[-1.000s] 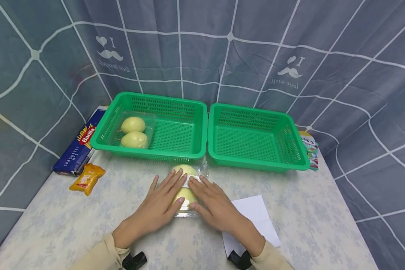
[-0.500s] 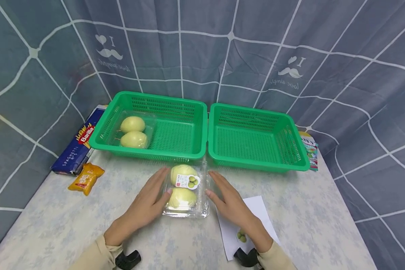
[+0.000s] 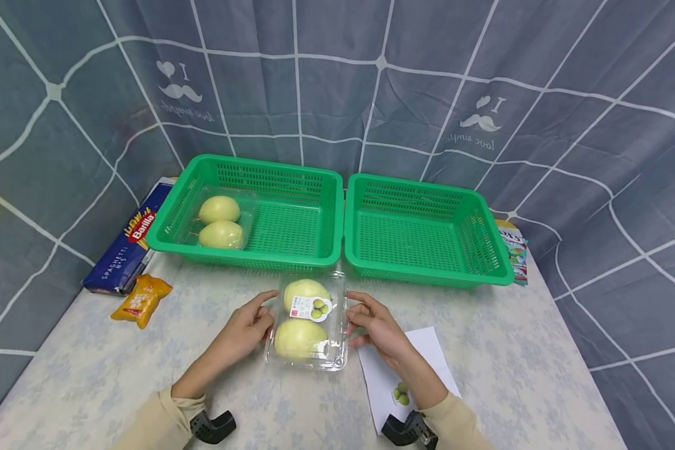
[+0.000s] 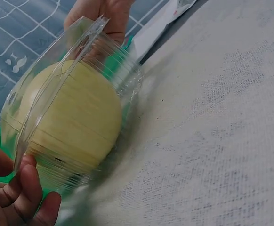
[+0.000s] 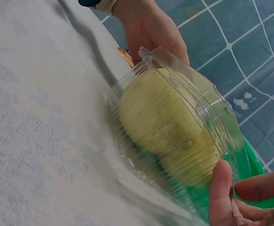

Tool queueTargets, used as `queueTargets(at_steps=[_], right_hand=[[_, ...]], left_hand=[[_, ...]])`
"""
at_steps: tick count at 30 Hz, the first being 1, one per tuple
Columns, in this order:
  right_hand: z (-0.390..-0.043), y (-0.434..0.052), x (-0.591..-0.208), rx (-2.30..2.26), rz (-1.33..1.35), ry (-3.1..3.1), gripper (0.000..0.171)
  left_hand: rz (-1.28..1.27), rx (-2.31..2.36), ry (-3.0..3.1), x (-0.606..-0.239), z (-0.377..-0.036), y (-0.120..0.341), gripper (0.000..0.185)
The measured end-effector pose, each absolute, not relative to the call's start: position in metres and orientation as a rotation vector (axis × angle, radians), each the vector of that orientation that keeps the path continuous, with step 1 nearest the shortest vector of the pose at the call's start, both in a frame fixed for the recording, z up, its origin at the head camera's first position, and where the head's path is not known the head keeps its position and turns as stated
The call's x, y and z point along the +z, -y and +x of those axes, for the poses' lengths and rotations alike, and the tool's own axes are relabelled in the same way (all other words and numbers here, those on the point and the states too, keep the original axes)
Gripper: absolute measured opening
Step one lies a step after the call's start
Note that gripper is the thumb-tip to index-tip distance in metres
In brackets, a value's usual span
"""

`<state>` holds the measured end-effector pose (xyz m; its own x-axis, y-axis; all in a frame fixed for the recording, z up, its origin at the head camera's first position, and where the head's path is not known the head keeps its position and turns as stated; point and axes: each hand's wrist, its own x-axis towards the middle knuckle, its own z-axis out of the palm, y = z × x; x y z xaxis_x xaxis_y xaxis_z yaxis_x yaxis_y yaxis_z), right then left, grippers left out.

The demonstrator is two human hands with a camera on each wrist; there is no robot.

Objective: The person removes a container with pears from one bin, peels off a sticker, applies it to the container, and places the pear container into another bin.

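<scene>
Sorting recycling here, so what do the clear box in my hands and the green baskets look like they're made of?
The clear two-pear clamshell box looks like thin glossy plastic: see-through, ribbed, with glare. The two green rectangular baskets look like stiff moulded plastic with slotted walls.

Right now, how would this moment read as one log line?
left hand: grips clamshell | right hand: grips it | contents: two pale fruits | on table
</scene>
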<state>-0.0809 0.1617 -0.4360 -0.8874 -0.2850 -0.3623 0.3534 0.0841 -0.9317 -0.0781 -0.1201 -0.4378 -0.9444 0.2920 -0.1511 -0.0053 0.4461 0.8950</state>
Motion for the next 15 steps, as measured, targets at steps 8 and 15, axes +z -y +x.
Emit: queueTargets(at_steps=[8, 15], right_hand=[[-0.0789, -0.1642, -0.4376, -1.847, 0.063, -1.921, 0.050], [-0.0778, -0.1654, -0.4384, -1.826, 0.036, -1.924, 0.051]], left_hand=[[0.224, 1.491, -2.408, -0.4381, -0.0779, 0.1178, 0.048], [0.204, 1.467, -2.407, -0.4380, -0.0763, 0.1177, 0.049]])
